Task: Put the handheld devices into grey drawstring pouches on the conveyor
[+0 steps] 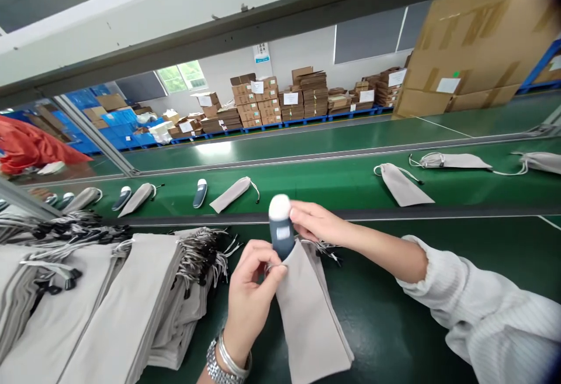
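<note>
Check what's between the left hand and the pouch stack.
Head view: bare green belt separates the left hand from the pouch stack.

The person's right forearm [438, 290] wears a loose white long sleeve [486, 314] with fine grey pinstripes and a softly gathered cuff [412, 261]. The left wrist [232, 337] bears a silver metal link bracelet [221, 363] and a thin polished silver bangle [235, 357].

Cardboard cartons [256, 100] on blue pallets [302, 120] along white wall [298, 51]

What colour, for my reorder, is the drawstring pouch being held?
Pale greyish-beige fabric drawstring pouch, best in the head view.
</note>
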A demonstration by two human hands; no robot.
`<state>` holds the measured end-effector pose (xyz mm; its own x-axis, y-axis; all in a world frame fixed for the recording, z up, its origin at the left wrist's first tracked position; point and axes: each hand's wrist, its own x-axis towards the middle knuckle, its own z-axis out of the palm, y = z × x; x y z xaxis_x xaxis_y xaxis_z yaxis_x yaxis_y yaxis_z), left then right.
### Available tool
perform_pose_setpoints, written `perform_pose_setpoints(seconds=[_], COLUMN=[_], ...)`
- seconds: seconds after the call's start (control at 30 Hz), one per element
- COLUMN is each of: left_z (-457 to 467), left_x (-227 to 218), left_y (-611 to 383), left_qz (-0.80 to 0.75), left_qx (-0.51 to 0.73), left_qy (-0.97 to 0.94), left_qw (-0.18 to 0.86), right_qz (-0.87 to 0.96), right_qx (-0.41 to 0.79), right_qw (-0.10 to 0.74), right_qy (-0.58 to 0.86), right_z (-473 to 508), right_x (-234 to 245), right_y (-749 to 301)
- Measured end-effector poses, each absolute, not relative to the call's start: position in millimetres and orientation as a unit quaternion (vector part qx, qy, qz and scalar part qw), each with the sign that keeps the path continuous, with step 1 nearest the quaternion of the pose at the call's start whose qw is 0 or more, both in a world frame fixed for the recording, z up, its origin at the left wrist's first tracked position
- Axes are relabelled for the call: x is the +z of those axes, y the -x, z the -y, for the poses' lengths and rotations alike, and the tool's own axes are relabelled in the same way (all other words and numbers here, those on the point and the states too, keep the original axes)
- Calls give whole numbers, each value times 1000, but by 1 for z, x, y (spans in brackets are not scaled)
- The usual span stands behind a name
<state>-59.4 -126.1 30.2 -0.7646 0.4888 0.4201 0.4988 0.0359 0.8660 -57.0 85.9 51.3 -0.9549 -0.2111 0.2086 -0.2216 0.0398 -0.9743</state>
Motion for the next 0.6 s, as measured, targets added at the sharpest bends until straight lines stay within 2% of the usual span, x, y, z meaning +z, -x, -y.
perform_pose_setpoints(seconds=[0.23, 0.47, 0.6], left_z=[132, 136, 142], left_x=[36, 41, 43], left_y=[59, 61, 65], left_qz=[637, 629, 615], left_qx=[-720, -734, -745], left_qy=[273, 254, 249], left_qw=[24, 29, -63], right_qz=[794, 778, 729], right_qx=[564, 581, 649], right_qw=[-46, -118, -114], right_qy=[-223, -209, -184], right_z=[-87, -86, -87], right_x=[80, 95, 98], right_y=[38, 24, 21])
